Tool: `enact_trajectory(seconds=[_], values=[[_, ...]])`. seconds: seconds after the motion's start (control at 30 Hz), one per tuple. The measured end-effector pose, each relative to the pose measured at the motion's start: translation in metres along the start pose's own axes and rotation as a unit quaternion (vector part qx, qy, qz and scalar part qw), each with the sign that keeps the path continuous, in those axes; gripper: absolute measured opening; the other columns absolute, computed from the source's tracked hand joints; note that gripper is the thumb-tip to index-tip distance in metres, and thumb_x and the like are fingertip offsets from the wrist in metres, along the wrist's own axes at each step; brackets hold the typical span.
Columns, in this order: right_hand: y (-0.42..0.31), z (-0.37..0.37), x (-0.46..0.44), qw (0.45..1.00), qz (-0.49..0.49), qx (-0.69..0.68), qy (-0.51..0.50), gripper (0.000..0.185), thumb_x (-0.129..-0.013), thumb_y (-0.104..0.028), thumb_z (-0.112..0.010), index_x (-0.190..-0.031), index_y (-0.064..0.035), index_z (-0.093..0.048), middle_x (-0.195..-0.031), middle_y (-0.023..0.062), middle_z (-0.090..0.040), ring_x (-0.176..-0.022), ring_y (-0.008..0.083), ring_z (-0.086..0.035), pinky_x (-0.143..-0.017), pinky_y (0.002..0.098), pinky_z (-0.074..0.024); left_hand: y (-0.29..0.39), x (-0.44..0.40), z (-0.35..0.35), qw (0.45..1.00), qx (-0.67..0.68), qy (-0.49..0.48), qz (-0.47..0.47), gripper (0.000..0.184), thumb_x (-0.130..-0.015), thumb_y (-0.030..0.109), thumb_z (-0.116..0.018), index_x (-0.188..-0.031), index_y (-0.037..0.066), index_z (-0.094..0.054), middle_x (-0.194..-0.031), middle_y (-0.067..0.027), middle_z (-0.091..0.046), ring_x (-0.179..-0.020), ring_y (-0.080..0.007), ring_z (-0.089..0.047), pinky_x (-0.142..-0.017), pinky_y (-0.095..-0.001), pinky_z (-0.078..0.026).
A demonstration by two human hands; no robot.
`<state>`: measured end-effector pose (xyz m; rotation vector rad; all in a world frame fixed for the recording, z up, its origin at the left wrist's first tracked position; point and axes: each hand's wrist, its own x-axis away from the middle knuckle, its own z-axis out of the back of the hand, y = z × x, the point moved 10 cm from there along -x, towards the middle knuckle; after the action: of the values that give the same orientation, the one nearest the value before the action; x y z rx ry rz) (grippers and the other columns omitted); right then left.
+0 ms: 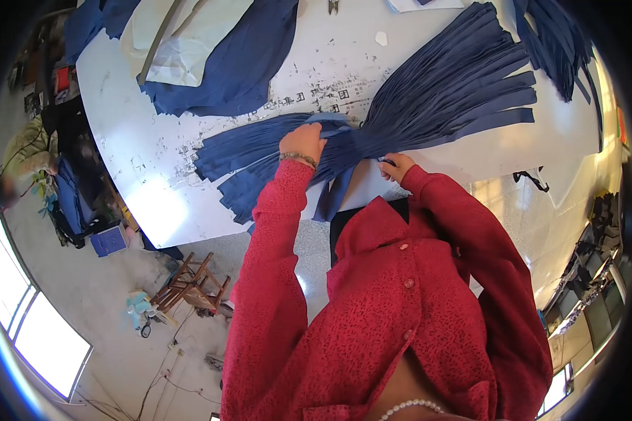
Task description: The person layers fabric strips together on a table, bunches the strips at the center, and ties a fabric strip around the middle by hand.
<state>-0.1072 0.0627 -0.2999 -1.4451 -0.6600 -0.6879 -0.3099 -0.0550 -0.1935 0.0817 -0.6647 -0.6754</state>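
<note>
A large bundle of navy fabric strips (449, 84) lies across the table, drawn in narrow at its middle and fanned out at both ends. My left hand (302, 146) is closed on the strips left of the narrow part, knuckles up. Just right of the narrow part, at the bundle's near edge, my right hand (397, 167) has its fingers pinched together around something small and dark that I cannot make out. One loose strip (336, 195) hangs over the table's near edge between my hands.
Navy cloth pieces (249, 77) and a cream paper sheet (182, 67) lie at the far left of the white table (154, 161). More navy strips (558, 52) are at the far right, small snips (333, 5) at the back. A wooden stool (189, 284) and another person (31, 151) are left.
</note>
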Motion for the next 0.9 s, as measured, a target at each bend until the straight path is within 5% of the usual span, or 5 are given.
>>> enact_trajectory(seconds=[0.23, 0.37, 0.67, 0.77, 0.9], values=[[-0.002, -0.011, 0.025, 0.974, 0.110, 0.185, -0.068, 0.017, -0.078, -0.012, -0.069, -0.079, -0.0015, -0.055, -0.075, 0.0045, -0.059, -0.071, 0.0124, -0.059, -0.064, 0.0252, -0.0466, 0.041, -0.022, -0.013, 0.960, 0.264, 0.055, -0.080, 0.030, -0.079, 0.029, -0.065, -0.091, 0.002, -0.060, -0.075, -0.0137, -0.062, -0.072, -0.0283, -0.061, -0.065, -0.0374, -0.046], [-0.086, 0.000, 0.028, 0.971, 0.145, -0.188, -0.038, 0.007, -0.082, -0.002, -0.059, -0.086, -0.0029, -0.053, -0.076, 0.0058, -0.059, -0.075, 0.0145, -0.058, -0.067, 0.0265, -0.0470, 0.055, 0.006, -0.007, 0.931, 0.363, -0.014, -0.030, 0.034, -0.078, 0.035, -0.065, -0.089, 0.003, -0.061, -0.073, -0.0164, -0.062, -0.069, -0.0353, -0.061, -0.061, -0.0405, -0.046], [-0.078, 0.023, -0.008, 0.940, 0.118, -0.311, 0.072, 0.013, -0.089, -0.004, -0.051, -0.101, 0.0000, -0.046, -0.083, 0.0121, -0.065, -0.074, 0.0179, -0.064, -0.068, 0.0293, -0.0510, 0.076, 0.064, -0.025, 0.991, 0.123, 0.017, -0.056, 0.026, -0.087, 0.033, -0.053, -0.087, 0.007, -0.050, -0.061, -0.0169, -0.059, -0.059, -0.0358, -0.060, -0.051, -0.0455, -0.045], [-0.097, 0.004, -0.008, 0.979, 0.162, -0.108, 0.063, 0.019, -0.085, 0.001, -0.052, -0.103, 0.0003, -0.047, -0.088, 0.0121, -0.063, -0.080, 0.0200, -0.063, -0.071, 0.0291, -0.0498, 0.108, 0.072, -0.023, 0.988, 0.100, 0.009, -0.121, 0.024, -0.089, 0.031, -0.051, -0.087, 0.007, -0.051, -0.059, -0.0142, -0.059, -0.055, -0.0328, -0.060, -0.048, -0.0443, -0.044], [-0.145, -0.016, 0.019, 0.890, 0.408, 0.196, 0.055, 0.026, -0.076, -0.003, -0.057, -0.101, -0.0019, -0.052, -0.091, 0.0125, -0.056, -0.084, 0.0265, -0.057, -0.075, 0.0308, -0.0454, 0.116, 0.066, -0.005, 0.987, 0.114, 0.040, -0.105, 0.023, -0.090, 0.030, -0.050, -0.083, 0.008, -0.051, -0.059, -0.0128, -0.059, -0.054, -0.0316, -0.059, -0.047, -0.0438, -0.044]])
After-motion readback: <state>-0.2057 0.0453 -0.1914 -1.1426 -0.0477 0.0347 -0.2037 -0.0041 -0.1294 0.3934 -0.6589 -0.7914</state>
